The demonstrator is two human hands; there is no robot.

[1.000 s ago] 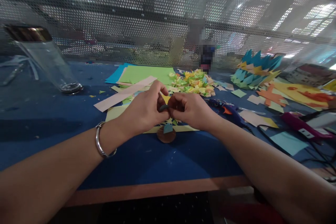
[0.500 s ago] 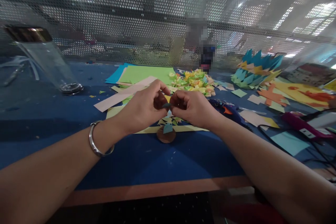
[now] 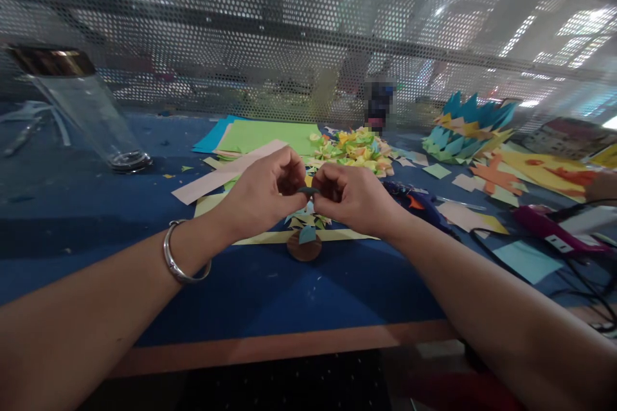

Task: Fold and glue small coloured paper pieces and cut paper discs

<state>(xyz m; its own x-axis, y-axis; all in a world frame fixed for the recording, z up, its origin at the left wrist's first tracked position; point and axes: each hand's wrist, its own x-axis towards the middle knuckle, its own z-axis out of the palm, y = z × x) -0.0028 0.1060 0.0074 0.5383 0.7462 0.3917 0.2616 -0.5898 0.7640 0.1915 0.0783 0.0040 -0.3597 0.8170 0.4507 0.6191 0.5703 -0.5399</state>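
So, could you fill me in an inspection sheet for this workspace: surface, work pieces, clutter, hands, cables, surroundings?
Surface: blue tabletop, small specks on it.
Work pieces: small dark piece held; brown disc nearer the person, blue paper bit on it.
Clutter: folded-paper pile, stacked sheets, glass bottle, purple device.
Hands: left hand and right hand pinch the small dark piece between them.
Cables: black cables around the purple device; their ends cannot be traced.
Surroundings: perforated screen behind the tabletop.
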